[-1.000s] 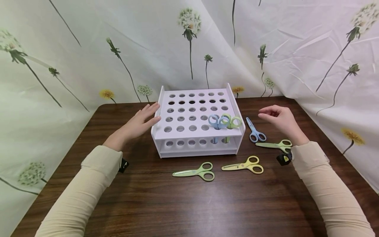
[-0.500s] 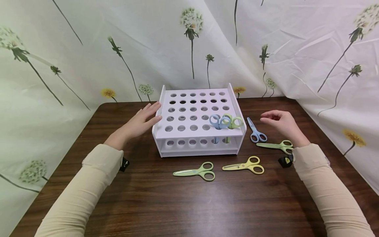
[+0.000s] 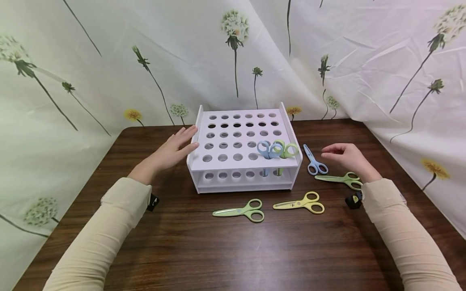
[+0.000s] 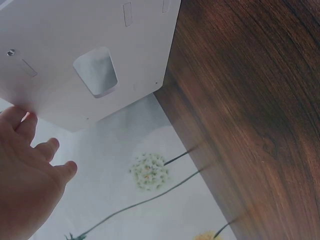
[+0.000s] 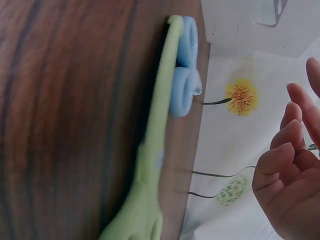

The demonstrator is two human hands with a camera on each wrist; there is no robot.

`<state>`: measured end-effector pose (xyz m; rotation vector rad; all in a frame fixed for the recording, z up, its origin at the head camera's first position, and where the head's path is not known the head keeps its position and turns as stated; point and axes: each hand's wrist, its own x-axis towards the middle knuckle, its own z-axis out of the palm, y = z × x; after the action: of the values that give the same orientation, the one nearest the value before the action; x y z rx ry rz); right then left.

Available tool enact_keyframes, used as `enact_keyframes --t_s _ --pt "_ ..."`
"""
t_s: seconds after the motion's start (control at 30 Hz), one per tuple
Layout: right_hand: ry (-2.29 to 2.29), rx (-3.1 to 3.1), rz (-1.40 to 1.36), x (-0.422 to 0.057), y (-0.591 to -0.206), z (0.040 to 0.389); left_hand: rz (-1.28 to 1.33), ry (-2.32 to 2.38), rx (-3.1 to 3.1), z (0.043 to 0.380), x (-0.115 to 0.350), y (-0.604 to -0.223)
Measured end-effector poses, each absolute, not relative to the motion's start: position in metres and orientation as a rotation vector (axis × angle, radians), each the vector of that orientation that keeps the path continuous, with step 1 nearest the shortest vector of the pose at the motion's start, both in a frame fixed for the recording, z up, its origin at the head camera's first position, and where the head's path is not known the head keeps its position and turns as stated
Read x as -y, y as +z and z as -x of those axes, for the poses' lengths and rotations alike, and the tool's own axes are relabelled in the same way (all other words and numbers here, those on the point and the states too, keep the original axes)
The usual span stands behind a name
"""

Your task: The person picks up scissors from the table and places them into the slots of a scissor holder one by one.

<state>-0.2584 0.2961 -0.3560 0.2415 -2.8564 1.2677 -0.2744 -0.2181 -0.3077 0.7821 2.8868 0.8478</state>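
My left hand [image 3: 171, 149] rests with its fingertips at the left side panel of a white rack [image 3: 236, 151] with rows of round holes. Blue scissors [image 3: 269, 149] and green scissors [image 3: 285, 149] stand handles-up in the rack's front right holes. My right hand [image 3: 347, 157], fingers loosely bent and holding nothing, hovers right of the rack. Below and left of it on the table lie another pair of blue scissors [image 3: 314, 161] and another green pair [image 3: 338, 178]. In the right wrist view the lying green scissors [image 5: 155, 135] cross in front of the blue handles [image 5: 184, 90].
In front of the rack, yellow scissors [image 3: 298, 203] and green scissors [image 3: 240, 210] lie on the dark wooden table [image 3: 182, 250]. A white cloth [image 3: 174, 68] printed with dandelions hangs behind and at both sides.
My right hand has sunk slightly lower and a little to the right, toward the lying blue and green scissors. The left hand stays at the rack's side.
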Motion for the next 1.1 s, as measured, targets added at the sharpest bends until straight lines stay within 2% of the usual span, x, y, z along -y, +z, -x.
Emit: enact_keyframes --t_s 0.5,1.1 --pt "1.257 2.969 -0.244 -0.305 -0.375 0.265 -0.789 0.837 -2.891 0.275 0.218 -0.308" --pt "1.199 3.142 -0.268 -0.307 -0.379 0.269 -0.778 0.841 -2.885 0.274 0.218 -0.307"
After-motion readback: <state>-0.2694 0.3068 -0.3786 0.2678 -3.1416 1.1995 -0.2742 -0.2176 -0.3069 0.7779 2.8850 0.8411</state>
